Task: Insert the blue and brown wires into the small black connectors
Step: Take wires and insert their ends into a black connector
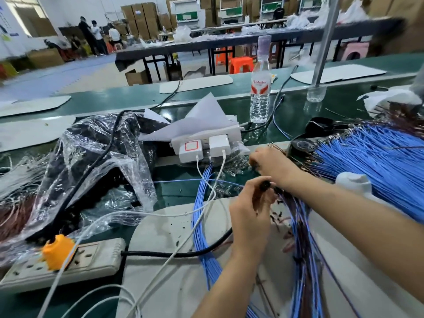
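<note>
Two bare hands work over wire bundles at the green workbench [298,115].

In the lower centre of the frame, the left hand [251,210] pinches a small black connector [266,185] between thumb and curled fingers. The right hand [273,165], just above it, has its fingers bent down into the wires; what they pinch cannot be told. The large bundle of blue wires [378,164] lies at the right edge, with brown wires [305,253] mixed below the hands.
</note>
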### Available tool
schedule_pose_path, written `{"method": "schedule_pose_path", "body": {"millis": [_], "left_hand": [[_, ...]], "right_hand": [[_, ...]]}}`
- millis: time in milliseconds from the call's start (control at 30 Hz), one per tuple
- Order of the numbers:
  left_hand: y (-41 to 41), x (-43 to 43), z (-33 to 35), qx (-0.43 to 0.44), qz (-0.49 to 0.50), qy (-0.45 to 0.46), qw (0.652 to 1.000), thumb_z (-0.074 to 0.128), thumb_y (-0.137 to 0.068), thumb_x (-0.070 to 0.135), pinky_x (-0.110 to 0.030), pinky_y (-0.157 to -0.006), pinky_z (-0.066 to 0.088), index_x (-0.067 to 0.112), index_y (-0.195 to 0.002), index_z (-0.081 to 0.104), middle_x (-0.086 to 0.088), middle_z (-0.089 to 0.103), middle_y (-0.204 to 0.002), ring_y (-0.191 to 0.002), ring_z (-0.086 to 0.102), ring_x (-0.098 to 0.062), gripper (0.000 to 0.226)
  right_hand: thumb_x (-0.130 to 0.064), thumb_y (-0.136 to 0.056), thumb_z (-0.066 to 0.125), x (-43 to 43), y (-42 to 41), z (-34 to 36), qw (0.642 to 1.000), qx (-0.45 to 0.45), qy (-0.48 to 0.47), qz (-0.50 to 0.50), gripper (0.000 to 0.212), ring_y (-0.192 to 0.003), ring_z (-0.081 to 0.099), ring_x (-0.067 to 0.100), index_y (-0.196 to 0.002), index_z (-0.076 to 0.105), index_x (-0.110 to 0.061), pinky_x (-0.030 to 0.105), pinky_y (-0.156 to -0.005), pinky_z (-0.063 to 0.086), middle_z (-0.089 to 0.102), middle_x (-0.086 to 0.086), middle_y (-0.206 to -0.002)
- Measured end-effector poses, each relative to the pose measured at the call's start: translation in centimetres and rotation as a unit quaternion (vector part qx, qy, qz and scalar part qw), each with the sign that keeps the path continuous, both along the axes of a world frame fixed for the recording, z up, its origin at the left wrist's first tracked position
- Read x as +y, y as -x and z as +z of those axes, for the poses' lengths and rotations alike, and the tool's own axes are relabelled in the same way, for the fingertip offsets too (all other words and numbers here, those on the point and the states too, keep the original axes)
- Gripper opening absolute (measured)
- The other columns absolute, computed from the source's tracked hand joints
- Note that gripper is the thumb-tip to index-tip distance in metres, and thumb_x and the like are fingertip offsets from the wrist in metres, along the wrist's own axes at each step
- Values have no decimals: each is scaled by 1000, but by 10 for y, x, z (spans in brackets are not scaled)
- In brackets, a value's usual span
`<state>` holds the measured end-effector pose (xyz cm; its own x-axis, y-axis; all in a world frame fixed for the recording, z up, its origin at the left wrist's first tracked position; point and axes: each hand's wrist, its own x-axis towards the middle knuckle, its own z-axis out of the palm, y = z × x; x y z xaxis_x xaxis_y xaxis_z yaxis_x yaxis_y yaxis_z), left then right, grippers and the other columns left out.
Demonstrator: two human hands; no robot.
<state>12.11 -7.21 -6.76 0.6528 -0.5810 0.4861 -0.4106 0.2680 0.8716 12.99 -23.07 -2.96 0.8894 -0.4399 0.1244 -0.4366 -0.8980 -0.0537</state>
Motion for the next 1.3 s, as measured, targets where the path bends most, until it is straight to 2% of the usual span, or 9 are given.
{"method": "schedule_pose_path", "body": {"millis": [267,367,400,500,633,767,867,1200,1300], "left_hand": [[3,2,3,19,-5,-6,1000,58,-93,9,-28,-81,56,43,-105,56,7,70,-92,-84,68,-10,36],[2,3,2,12,-5,-10,1000,58,-93,7,-26,-82,55,34,-109,58,4,70,-93,-85,68,-9,31],[2,3,2,11,-6,-12,1000,58,-93,7,-26,-83,55,31,-110,59,3,70,-94,-86,68,-9,29],[3,3,2,13,-13,-24,1000,59,-91,2,-31,-85,55,24,-110,61,0,70,-99,-90,68,-12,28],[3,2,0,-8,-16,-37,999,61,-89,-2,-36,-85,55,15,-109,64,-3,70,-98,-91,68,-14,27],[3,2,1,-13,-24,-55,998,61,-89,0,-37,-84,56,10,-110,65,-4,71,-99,-91,68,-15,23],[4,2,4,-12,-30,-62,998,61,-89,-1,-36,-85,55,9,-110,65,-5,70,-99,-93,68,-16,24],[4,-1,2,-76,-20,-84,993,63,-86,0,-17,-77,48,9,-109,66,4,67,-93,-85,62,-2,25],[4,0,2,-123,-6,-98,987,64,-84,-4,-16,-78,49,10,-110,68,5,66,-93,-85,62,-2,29]], "right_hand": [[1,-85,51,-8,15,0,998,4,-33,-48,25,-103,58,30,-102,68,-7,31,-79,43,64,15,-108],[-4,-88,55,-4,28,5,994,-93,-54,-20,18,-99,58,30,-100,68,-5,33,-84,43,62,14,-104],[-3,-87,58,0,34,9,984,-164,-72,-15,16,-94,59,29,-97,69,-5,32,-84,45,61,13,-99],[0,-82,68,19,63,15,921,-343,-185,1,16,-78,62,14,-88,70,-15,11,-75,46,62,4,-89],[3,-80,72,45,102,1,842,-431,-325,8,29,-76,68,6,-83,65,-25,9,-72,49,68,0,-85],[-5,-78,74,56,116,-15,809,-465,-359,9,28,-74,66,3,-84,65,-31,11,-73,50,70,-11,-81],[-21,-77,72,62,118,-15,815,-467,-339,55,14,-76,66,6,-85,67,-32,13,-72,49,69,-11,-83],[-10,-82,71,64,122,-12,844,-470,-241,92,11,-83,63,7,-91,74,-14,17,-74,50,66,-5,-90],[-7,-81,67,62,122,-10,874,-448,-166,92,11,-79,60,5,-89,74,-8,14,-74,48,66,1,-86]]}}
